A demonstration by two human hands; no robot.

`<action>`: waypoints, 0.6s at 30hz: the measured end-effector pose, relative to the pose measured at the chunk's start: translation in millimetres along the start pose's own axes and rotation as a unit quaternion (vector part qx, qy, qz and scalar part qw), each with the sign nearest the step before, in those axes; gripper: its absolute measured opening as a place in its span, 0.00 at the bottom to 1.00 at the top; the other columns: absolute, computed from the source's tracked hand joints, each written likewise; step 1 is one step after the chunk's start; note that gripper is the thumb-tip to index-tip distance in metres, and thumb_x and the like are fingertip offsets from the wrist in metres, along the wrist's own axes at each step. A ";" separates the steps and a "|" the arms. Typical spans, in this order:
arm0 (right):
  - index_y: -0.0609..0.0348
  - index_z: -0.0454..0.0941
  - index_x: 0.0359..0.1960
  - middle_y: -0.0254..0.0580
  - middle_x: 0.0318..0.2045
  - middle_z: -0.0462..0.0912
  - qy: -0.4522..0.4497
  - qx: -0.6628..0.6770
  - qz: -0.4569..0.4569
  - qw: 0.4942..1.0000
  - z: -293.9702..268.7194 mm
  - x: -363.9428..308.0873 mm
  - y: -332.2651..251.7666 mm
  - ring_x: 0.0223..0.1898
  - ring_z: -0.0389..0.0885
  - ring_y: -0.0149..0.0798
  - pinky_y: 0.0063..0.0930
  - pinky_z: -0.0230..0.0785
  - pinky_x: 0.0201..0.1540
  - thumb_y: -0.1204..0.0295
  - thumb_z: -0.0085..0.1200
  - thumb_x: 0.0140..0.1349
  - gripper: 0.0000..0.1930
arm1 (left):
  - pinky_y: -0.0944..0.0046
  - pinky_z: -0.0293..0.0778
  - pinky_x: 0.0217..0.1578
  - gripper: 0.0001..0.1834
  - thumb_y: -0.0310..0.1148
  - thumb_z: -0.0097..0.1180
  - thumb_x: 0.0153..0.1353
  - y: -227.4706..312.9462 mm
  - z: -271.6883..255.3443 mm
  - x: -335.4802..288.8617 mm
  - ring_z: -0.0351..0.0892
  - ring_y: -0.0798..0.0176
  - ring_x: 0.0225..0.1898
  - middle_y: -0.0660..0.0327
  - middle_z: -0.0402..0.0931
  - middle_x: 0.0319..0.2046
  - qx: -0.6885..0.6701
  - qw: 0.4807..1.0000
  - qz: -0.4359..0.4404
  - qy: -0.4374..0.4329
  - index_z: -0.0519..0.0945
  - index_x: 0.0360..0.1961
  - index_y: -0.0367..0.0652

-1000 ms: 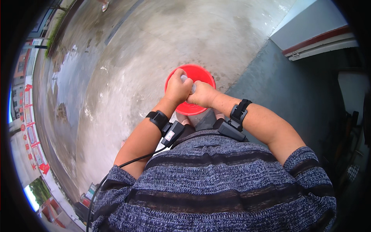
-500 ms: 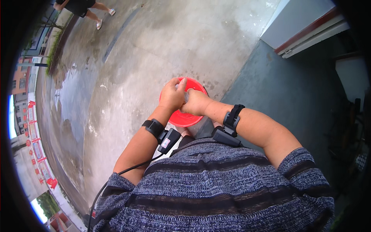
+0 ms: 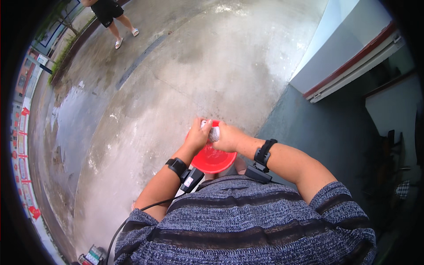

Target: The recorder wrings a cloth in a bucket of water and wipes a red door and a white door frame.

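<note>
Pale, stained concrete ground (image 3: 145,115) spreads across the middle, with a shiny puddle (image 3: 70,108) to the left and 1 dark strip (image 3: 140,62) above it. At the upper left stands another person (image 3: 108,12) in black shorts, wearing 2 white sandals (image 3: 118,43). Green plants (image 3: 65,55) grow near there; below, a white wall (image 3: 27,190) with red decorations curves along the rim. To the right, blue-grey flooring (image 3: 300,115) meets a pale wall (image 3: 329,53) edged with dark red trim (image 3: 349,64). A black-and-white checked item (image 3: 402,189) shows dimly beyond.
</note>
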State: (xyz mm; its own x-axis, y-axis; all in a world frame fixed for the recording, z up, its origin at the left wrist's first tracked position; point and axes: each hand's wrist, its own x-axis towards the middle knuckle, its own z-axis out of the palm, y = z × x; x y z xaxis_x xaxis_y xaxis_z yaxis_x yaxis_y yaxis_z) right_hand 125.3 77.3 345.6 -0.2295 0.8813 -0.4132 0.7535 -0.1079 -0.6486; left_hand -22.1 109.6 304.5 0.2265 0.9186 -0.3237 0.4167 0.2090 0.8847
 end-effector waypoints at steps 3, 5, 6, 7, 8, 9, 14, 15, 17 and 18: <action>0.71 0.66 0.43 0.60 0.35 0.78 0.029 -0.034 0.004 0.999 -15.8 -7.6 0.2 0.38 0.79 0.54 0.39 0.71 0.41 0.55 0.64 0.39 0.36 | 0.63 0.76 0.34 0.17 0.31 0.50 0.58 6.8 -19.8 -5.8 0.76 0.60 0.36 0.58 0.74 0.37 -0.304 0.907 -0.208 -0.206 0.67 0.49 0.44; 0.70 0.65 0.43 0.58 0.35 0.78 0.029 -0.055 0.022 0.998 -15.2 -17.1 7.3 0.37 0.79 0.53 0.39 0.71 0.41 0.52 0.65 0.39 0.37 | 0.66 0.75 0.38 0.17 0.25 0.50 0.55 12.0 -22.7 -12.0 0.75 0.61 0.38 0.59 0.73 0.38 -0.328 0.903 -0.177 -0.215 0.69 0.47 0.43; 0.68 0.65 0.42 0.54 0.34 0.78 0.054 0.048 0.009 0.997 -11.8 -20.6 5.2 0.33 0.79 0.48 0.37 0.71 0.36 0.51 0.65 0.40 0.36 | 0.69 0.73 0.42 0.18 0.19 0.50 0.52 10.8 -24.0 -14.6 0.74 0.63 0.40 0.59 0.72 0.39 -0.347 0.901 -0.155 -0.210 0.70 0.45 0.43; 0.66 0.66 0.42 0.50 0.33 0.78 0.079 0.150 -0.005 0.985 -13.3 -21.9 5.2 0.30 0.79 0.44 0.35 0.72 0.32 0.49 0.65 0.41 0.36 | 0.69 0.73 0.42 0.18 0.19 0.50 0.52 7.2 -23.7 -13.7 0.74 0.63 0.40 0.59 0.72 0.39 -0.352 0.898 -0.149 -0.219 0.70 0.45 0.43; 0.64 0.66 0.42 0.42 0.29 0.77 0.005 0.251 0.052 0.967 -20.2 -29.3 9.0 0.22 0.75 0.33 0.25 0.68 0.21 0.51 0.59 0.49 0.29 | 0.69 0.73 0.42 0.21 0.16 0.49 0.49 2.1 -21.3 -10.4 0.74 0.63 0.40 0.60 0.72 0.39 -0.343 0.899 -0.128 -0.241 0.70 0.46 0.43; 0.64 0.66 0.42 0.42 0.29 0.77 0.011 0.243 0.053 0.969 -25.9 -33.3 10.2 0.22 0.75 0.33 0.25 0.68 0.21 0.51 0.59 0.49 0.29 | 0.68 0.73 0.42 0.23 0.13 0.48 0.47 -2.4 -18.3 -11.3 0.74 0.64 0.41 0.61 0.72 0.39 -0.333 0.901 -0.105 -0.257 0.70 0.46 0.42; 0.60 0.66 0.43 0.39 0.27 0.76 -0.003 0.431 0.162 0.888 -45.0 -74.7 62.7 0.18 0.72 0.29 0.19 0.60 0.15 0.59 0.48 0.57 0.19 | 0.68 0.72 0.40 0.22 0.17 0.50 0.48 -49.1 17.2 -3.8 0.74 0.64 0.40 0.60 0.73 0.37 -0.152 0.952 0.004 -0.265 0.70 0.47 0.40; 0.60 0.66 0.43 0.39 0.27 0.76 0.063 0.423 0.180 0.886 -51.6 -92.7 75.5 0.18 0.72 0.29 0.19 0.60 0.16 0.60 0.48 0.56 0.19 | 0.66 0.72 0.40 0.21 0.19 0.51 0.49 -62.5 20.5 -3.1 0.75 0.62 0.40 0.57 0.75 0.37 -0.051 0.971 0.001 -0.236 0.70 0.47 0.39; 0.60 0.65 0.44 0.39 0.27 0.76 0.163 0.403 0.207 0.876 -54.2 -129.2 136.4 0.20 0.73 0.30 0.20 0.59 0.17 0.63 0.49 0.55 0.19 | 0.61 0.72 0.42 0.19 0.27 0.52 0.50 -64.3 14.1 -7.7 0.77 0.54 0.40 0.49 0.76 0.38 0.168 0.949 -0.025 -0.265 0.72 0.46 0.38; 0.60 0.66 0.44 0.39 0.28 0.76 0.210 0.395 0.224 0.866 -50.4 -149.3 169.0 0.22 0.73 0.30 0.20 0.59 0.18 0.65 0.50 0.53 0.19 | 0.59 0.72 0.43 0.19 0.30 0.52 0.50 -74.9 6.5 -11.0 0.76 0.51 0.42 0.46 0.76 0.39 0.245 0.931 -0.018 -0.269 0.73 0.45 0.37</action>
State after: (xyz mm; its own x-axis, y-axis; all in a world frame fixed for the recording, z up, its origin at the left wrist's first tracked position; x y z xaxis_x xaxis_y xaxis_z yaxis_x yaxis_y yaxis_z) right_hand 318.0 -49.3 329.9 0.3456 0.7418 -0.5747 0.0138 -0.6164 -0.7873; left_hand -50.0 81.6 239.6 0.5583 0.5852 -0.5881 0.7540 -0.0622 0.6539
